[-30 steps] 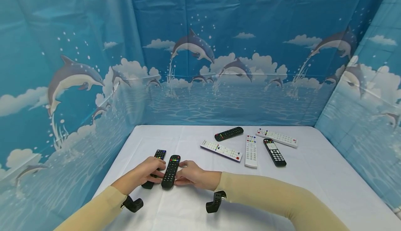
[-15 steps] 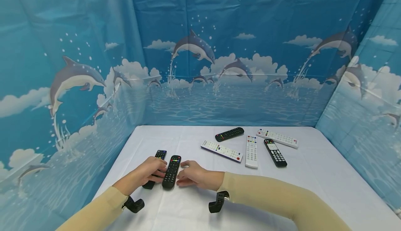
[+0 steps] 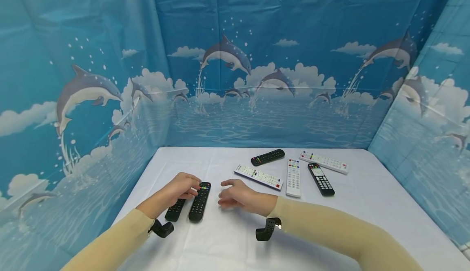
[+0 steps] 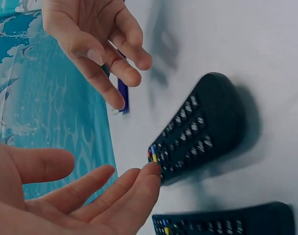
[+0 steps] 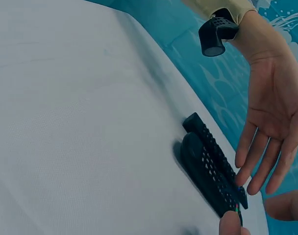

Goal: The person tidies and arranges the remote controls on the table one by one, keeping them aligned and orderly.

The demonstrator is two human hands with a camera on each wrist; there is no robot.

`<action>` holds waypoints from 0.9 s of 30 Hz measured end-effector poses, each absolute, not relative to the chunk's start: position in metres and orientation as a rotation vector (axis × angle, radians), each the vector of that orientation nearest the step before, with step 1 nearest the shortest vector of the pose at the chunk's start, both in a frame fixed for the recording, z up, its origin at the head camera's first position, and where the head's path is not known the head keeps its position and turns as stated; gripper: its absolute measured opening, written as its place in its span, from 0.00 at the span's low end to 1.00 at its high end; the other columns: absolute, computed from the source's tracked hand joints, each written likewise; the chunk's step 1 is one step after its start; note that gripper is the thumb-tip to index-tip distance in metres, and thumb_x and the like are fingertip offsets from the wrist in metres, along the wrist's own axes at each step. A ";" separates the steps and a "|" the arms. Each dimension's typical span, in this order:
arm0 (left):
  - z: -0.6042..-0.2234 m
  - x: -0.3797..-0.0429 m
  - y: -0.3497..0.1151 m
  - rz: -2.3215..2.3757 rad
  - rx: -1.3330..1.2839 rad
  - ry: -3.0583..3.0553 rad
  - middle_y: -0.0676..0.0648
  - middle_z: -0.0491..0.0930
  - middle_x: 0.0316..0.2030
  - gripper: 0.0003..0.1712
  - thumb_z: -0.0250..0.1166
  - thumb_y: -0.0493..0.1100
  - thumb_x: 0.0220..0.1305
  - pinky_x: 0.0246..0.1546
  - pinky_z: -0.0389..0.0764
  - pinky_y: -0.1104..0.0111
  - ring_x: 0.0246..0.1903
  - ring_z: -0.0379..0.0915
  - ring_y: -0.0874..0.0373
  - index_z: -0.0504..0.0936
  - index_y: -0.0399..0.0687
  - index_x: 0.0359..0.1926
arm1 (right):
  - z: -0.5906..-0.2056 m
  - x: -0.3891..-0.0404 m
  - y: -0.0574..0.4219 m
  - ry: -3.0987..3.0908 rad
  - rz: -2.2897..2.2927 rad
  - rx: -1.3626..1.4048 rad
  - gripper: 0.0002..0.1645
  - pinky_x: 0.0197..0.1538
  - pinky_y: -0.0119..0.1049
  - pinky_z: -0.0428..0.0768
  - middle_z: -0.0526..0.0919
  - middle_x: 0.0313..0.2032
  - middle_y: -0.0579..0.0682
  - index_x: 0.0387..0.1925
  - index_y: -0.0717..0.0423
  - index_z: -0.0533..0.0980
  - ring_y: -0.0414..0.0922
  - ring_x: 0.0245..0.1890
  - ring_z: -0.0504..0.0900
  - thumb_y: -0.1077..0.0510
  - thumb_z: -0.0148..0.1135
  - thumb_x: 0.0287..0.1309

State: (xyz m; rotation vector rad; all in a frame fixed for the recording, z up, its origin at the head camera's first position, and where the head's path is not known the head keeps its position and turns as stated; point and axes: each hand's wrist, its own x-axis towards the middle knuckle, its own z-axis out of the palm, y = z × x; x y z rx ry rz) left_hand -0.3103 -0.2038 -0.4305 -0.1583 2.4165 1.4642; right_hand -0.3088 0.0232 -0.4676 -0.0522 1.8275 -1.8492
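Two black remote controls lie side by side on the white table at the front left in the head view. Above them hovers my left hand [image 3: 182, 187], its fingers relaxed and holding nothing. It covers the upper end of the outer remote [image 3: 175, 210] and overlaps the top of the inner remote [image 3: 199, 203]. My right hand [image 3: 240, 196] is raised to the right of the inner remote, apart from it, with fingers loosely bent. In the left wrist view, the left fingertips [image 4: 151, 171] overlap the coloured-button end of a black remote [image 4: 203, 122]. The right wrist view shows the left palm [image 5: 276, 103] with spread fingers.
Farther back on the white-covered table [image 3: 220, 246] lie a black remote [image 3: 268, 157], three white remotes [image 3: 258, 176], [image 3: 293, 178], [image 3: 324, 162] and another black remote [image 3: 321, 179]. A blue dolphin-print curtain [image 3: 257, 120] encloses the back and sides.
My right hand has come away from the inner remote, moving right and up. My left hand has lifted from between the remotes and moved slightly forward. The remotes keep their places.
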 end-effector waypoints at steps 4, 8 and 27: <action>-0.428 -0.323 -0.188 1.499 -0.095 2.393 0.35 0.80 0.53 0.22 0.58 0.37 0.68 0.52 0.81 0.53 0.47 0.82 0.44 0.78 0.33 0.61 | -0.466 -0.311 0.037 1.806 -1.878 -0.030 0.41 0.48 0.43 0.85 0.77 0.53 0.64 0.71 0.68 0.61 0.54 0.45 0.86 0.68 0.64 0.57; -0.427 -0.337 -0.167 1.538 -0.050 2.410 0.38 0.80 0.53 0.20 0.59 0.37 0.67 0.52 0.81 0.52 0.47 0.81 0.45 0.81 0.36 0.58 | -0.466 -0.315 0.050 1.797 -1.911 0.012 0.41 0.48 0.43 0.85 0.74 0.58 0.66 0.71 0.67 0.62 0.54 0.46 0.86 0.68 0.65 0.57; -0.440 -0.392 -0.073 1.443 0.202 2.590 0.44 0.82 0.52 0.16 0.58 0.38 0.68 0.51 0.81 0.56 0.52 0.77 0.47 0.86 0.41 0.52 | -0.476 -0.316 0.096 1.680 -2.146 0.238 0.39 0.50 0.41 0.84 0.75 0.53 0.73 0.72 0.73 0.57 0.54 0.43 0.86 0.73 0.58 0.60</action>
